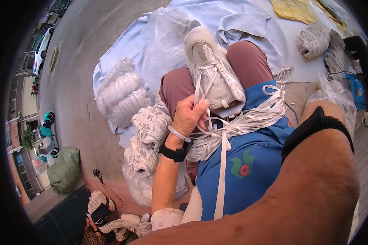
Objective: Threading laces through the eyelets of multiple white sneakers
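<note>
A pale beige lace-up sneaker [212,75] rests between my knees, toe pointing away from me. My left hand [191,112] is at its lacing, thumb and fingers pinched on a white shoelace [197,87]. Across my lap, over a blue apron [237,163], lies a thick bundle of loose white shoelaces [249,122]. One flat lace [221,179] trails from the bundle toward me. My right arm [306,183] is bent up at the right with a black band [315,128] round it. The fingers of my right hand are hidden.
Left of my legs are plastic-wrapped pale shoes [124,92] and several laced sneakers [145,139]. A light blue cloth [249,24] with plastic film covers the ground ahead. More pale shoes [313,39] lie at the right, near a blue plastic object [355,90]. A green sack [64,169] stands far left.
</note>
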